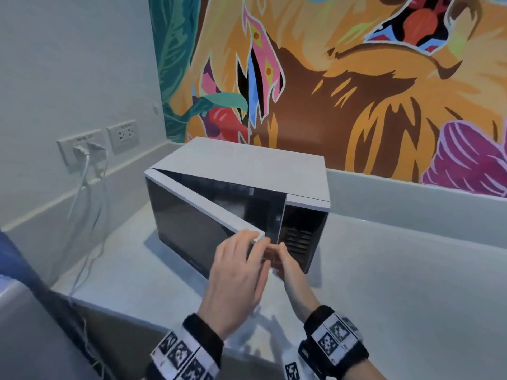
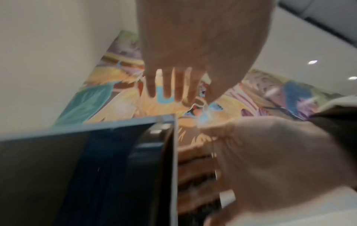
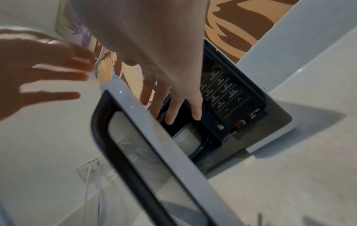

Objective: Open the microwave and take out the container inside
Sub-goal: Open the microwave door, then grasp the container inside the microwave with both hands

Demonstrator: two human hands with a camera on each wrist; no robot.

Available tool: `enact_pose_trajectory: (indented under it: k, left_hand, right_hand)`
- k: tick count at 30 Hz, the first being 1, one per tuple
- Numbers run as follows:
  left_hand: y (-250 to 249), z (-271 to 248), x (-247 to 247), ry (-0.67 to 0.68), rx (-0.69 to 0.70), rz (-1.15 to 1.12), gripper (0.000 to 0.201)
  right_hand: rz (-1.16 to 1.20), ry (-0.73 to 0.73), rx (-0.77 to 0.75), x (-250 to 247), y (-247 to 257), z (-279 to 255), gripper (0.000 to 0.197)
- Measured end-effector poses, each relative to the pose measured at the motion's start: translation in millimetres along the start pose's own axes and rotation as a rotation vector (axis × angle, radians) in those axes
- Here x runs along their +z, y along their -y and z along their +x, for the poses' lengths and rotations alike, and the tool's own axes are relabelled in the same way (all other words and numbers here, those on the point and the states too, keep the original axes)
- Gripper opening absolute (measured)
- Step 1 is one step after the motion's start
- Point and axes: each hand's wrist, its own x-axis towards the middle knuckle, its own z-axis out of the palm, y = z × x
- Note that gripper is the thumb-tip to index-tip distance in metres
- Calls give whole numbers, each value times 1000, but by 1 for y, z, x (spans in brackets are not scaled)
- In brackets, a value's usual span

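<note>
Mural wall (image 1: pixel 356 64) behind. Grey counter (image 1: pixel 397 283) under white microwave (image 1: pixel 247 165); door (image 1: pixel 192 215) part open, swung across approach. Container (image 3: pixel 186 138) inside, glimpsed through gap. Left hand (image 1: pixel 236 281) flat-fingered at door corner. Right hand (image 1: pixel 285 263) straight-fingered, reaching into gap. Sockets (image 1: pixel 123 135), cords (image 1: pixel 85 171) at left.

Painted mural (image 1: pixel 356 78) in orange, brown, pink and teal on the rear wall, above the pale table (image 1: pixel 411 283). Left wall: two outlet plates (image 1: pixel 123 135), one with white cables (image 1: pixel 85 171) plugged in, apparently two.
</note>
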Motion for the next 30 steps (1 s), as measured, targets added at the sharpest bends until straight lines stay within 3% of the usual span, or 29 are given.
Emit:
enact_pose_trajectory:
  k: [3, 6, 11, 14, 17, 20, 25, 27, 30]
  left_hand:
    - [-19, 17, -11, 173, -141, 141, 47]
    - [-18, 2, -18, 313, -304, 327, 63]
    - [4, -33, -34, 305, -486, 522, 72]
    - [25, -44, -42, 305, -681, 554, 76]
    - [46, -51, -42, 283, -790, 532, 78]
    - [72, -57, -36, 181, -799, 494, 69]
    - [95, -59, -29, 60, -835, 438, 79]
    - [92, -40, -17, 22, -728, 412, 75]
    - [89, 5, 31, 15, -424, 209, 61]
  right_hand:
    - [-30, 3, 0, 2, -6, 0, 48]
    - [-86, 22, 37, 4, -14, 12, 47]
    - [-152, 97, 85, 27, -17, 39, 51]
    - [-132, 109, 121, 44, -15, 60, 51]
    - [-77, 121, 170, 59, -10, 81, 49]
    - [-62, 100, 214, 67, -8, 103, 45]
    - [74, 9, 295, 67, -11, 141, 44]
    - [163, -60, 352, 65, -14, 159, 43]
    - [310, -168, 388, 63, -19, 183, 44]
